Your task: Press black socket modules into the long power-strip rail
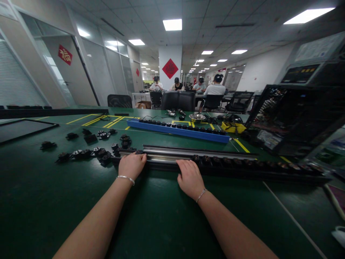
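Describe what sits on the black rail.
Black modules line the right part of the black rail; bare metal shows between left hand and right hand. What the hands cover is hidden.

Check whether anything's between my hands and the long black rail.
Nothing visible is: your left hand and right hand both touch the long black rail. Its row of black pieces begins just right of your right hand.

Site: office-type assembly workshop. Green workbench (159,212) bears black parts (91,139); glass partitions (98,63), ceiling panel lights (172,25), office chairs (186,101), seated workers (215,90) behind.
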Action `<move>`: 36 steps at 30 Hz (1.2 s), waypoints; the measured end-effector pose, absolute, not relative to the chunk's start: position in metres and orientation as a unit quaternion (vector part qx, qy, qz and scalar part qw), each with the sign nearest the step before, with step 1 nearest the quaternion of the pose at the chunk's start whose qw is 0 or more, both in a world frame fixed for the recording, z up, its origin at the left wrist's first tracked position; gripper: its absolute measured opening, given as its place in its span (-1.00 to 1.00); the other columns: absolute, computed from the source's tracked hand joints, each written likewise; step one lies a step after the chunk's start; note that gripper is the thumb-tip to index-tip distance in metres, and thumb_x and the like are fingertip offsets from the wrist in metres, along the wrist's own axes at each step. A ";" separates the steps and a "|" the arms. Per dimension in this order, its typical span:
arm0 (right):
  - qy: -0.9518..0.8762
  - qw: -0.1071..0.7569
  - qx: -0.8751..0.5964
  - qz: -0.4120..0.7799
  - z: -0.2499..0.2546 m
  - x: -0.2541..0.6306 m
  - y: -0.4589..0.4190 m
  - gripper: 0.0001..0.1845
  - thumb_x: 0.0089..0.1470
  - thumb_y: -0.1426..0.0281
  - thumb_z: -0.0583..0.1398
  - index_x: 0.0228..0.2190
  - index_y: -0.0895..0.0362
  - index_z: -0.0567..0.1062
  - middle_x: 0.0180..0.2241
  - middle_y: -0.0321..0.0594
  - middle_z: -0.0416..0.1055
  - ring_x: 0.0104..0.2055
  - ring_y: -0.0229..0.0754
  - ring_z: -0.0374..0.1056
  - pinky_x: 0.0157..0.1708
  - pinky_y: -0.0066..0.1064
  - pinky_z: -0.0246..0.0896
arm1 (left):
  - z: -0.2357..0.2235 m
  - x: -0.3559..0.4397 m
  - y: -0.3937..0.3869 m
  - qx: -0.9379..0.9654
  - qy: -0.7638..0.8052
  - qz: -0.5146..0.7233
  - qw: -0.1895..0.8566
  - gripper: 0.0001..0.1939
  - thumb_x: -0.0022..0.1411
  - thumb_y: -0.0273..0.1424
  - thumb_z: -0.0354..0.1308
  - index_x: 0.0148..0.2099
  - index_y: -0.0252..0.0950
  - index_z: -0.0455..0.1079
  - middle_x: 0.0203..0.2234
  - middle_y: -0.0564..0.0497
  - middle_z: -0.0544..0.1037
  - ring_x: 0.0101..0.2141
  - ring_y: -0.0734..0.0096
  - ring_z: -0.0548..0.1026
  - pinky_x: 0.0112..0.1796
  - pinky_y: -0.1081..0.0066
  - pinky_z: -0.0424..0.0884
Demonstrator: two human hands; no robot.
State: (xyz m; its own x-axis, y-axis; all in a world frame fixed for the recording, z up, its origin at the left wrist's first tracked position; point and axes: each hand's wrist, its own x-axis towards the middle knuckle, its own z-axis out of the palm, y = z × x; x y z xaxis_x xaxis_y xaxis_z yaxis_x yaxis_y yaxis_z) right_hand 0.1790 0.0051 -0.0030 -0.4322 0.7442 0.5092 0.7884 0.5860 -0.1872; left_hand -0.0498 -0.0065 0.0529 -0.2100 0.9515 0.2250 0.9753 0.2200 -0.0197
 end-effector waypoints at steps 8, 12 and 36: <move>-0.845 0.280 -0.454 -0.036 -0.002 0.179 0.005 -0.49 -0.03 0.50 0.05 0.02 0.19 0.32 0.00 -0.14 0.34 0.07 -0.13 0.16 0.19 -0.22 -0.15 | 0.051 -0.058 -0.006 -0.621 -0.773 -0.061 0.116 -0.49 0.25 -0.17 -0.26 -0.26 -0.12 0.54 -0.33 -0.09 0.58 -0.24 0.20 0.51 -0.23 0.32 0.30; -0.845 0.280 -0.454 -0.039 -0.002 0.179 0.005 -0.49 -0.04 0.50 0.06 0.02 0.19 0.32 0.00 -0.13 0.34 0.07 -0.14 0.16 0.19 -0.23 -0.16 | 0.049 -0.062 -0.005 -0.614 -0.778 -0.064 0.118 -0.49 0.24 -0.17 -0.26 -0.27 -0.13 0.54 -0.33 -0.08 0.58 -0.25 0.22 0.51 -0.25 0.34 0.30; -0.844 0.273 -0.460 -0.041 -0.002 0.178 0.006 -0.48 -0.04 0.49 0.06 0.02 0.18 0.32 0.01 -0.13 0.34 0.08 -0.14 0.16 0.18 -0.23 -0.15 | 0.020 -0.070 -0.003 -0.585 -0.772 -0.167 0.183 -0.63 0.24 -0.27 -0.13 -0.12 -0.08 0.50 -0.07 -0.08 0.50 0.00 0.22 0.37 0.00 0.22 0.17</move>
State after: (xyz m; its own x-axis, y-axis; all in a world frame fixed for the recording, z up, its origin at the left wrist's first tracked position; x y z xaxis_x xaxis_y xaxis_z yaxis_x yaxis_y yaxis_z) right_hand 0.1785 0.0059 -0.0022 -0.4271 0.7541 0.4989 0.7991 0.5730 -0.1819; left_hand -0.0703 -0.0034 0.0205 -0.2487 0.8423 0.4782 0.9646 0.2602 0.0432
